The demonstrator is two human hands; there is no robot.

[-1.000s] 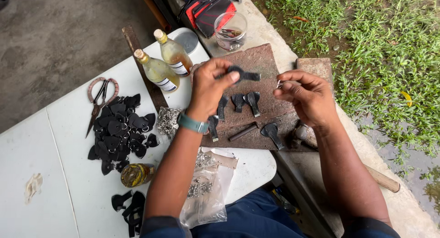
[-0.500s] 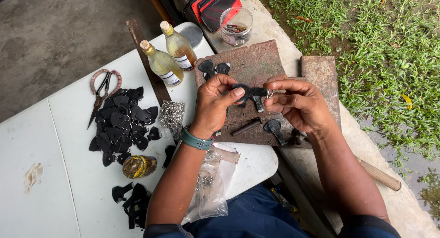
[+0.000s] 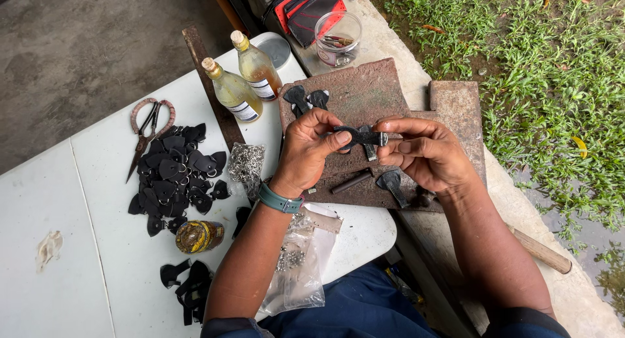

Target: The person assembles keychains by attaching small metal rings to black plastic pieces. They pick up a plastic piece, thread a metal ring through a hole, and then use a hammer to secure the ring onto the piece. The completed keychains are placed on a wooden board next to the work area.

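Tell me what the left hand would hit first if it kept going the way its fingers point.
The left hand points right, toward the right hand. Past the black leather piece held between them, it would probably meet the right hand's fingertips first, though depth is unclear.

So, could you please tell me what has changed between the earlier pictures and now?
A second ago the hands were apart, and the left hand held the black leather piece alone. They have since come together above the stone slab, and the right hand has taken hold of the piece's other end. The bottles, scissors and pile of leather pieces lie as before.
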